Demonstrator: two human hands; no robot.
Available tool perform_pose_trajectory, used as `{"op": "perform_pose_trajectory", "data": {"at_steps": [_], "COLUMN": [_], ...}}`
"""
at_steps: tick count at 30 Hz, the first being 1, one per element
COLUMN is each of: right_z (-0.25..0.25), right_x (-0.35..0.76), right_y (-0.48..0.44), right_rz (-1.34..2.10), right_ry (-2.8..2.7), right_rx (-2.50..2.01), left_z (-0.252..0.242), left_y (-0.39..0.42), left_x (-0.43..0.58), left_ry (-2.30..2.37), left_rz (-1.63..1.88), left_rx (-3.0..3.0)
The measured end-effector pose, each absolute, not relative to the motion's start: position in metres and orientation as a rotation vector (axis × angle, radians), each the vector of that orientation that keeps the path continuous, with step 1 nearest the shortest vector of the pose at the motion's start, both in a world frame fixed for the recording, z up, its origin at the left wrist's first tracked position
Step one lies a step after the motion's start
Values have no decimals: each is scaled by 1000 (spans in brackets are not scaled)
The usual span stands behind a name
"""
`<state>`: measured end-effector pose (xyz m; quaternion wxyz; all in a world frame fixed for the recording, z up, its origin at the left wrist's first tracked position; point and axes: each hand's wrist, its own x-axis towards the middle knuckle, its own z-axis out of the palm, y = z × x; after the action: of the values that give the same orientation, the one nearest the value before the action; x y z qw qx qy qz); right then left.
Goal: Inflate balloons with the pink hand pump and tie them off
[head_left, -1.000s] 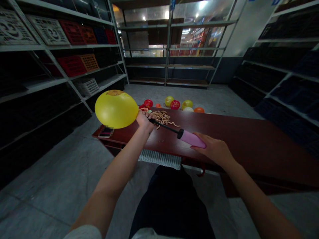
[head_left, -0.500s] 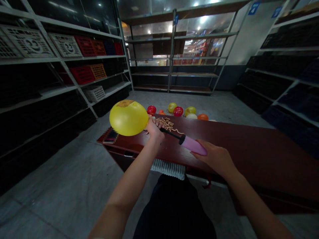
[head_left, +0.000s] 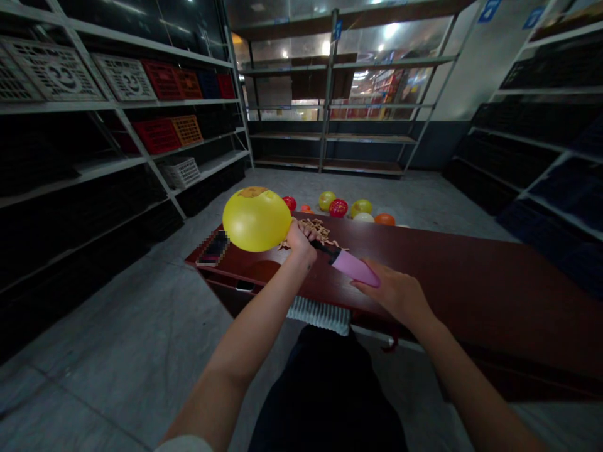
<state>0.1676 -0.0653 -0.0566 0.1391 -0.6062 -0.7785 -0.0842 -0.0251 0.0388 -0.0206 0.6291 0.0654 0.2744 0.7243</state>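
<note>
A yellow balloon [head_left: 257,221], inflated and marked with a brownish print on top, sits at the end of a balloon pump [head_left: 354,268]. My left hand [head_left: 302,242] is closed around the balloon's neck and the pump's black nozzle end; the fingers hide the joint between them. My right hand [head_left: 396,287] grips the pump's pink barrel from behind. Part of the black rod shows between the left hand and the barrel. Beneath lies a dark red table [head_left: 452,263], with a pile of tan, uninflated long balloons or strips [head_left: 316,231] just past my left hand.
A blurred phone-like object [head_left: 213,248] lies at the table's left corner. Beyond the far edge, inflated balloons, including a red one [head_left: 338,208] and an orange one [head_left: 384,219], rest on the floor. Shelving with crates [head_left: 162,83] stands left; a metal rack [head_left: 325,135] stands behind.
My right hand has pushed the pump's pink barrel toward my left hand, so less of the black rod shows. The balloon and left hand appear slightly farther right.
</note>
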Motion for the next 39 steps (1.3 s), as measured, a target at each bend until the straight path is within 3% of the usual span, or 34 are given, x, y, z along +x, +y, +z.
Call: {"op": "perform_pose_trajectory", "data": {"at_steps": [17, 28, 39], "right_z": [-73, -47, -66], "right_x": [212, 172, 172], "right_y": [-68, -67, -71], "right_rz": [-462, -315, -310], "right_ry": [-2203, -2171, -2323], "right_rx": [-1722, -1684, -1596], "left_z": [-12, -6, -33], "left_y": [52, 10, 22], "left_x": [-59, 5, -36], "left_ry": [579, 499, 583], "left_rz": [1904, 1790, 1670], "left_rx": [130, 204, 181]}}
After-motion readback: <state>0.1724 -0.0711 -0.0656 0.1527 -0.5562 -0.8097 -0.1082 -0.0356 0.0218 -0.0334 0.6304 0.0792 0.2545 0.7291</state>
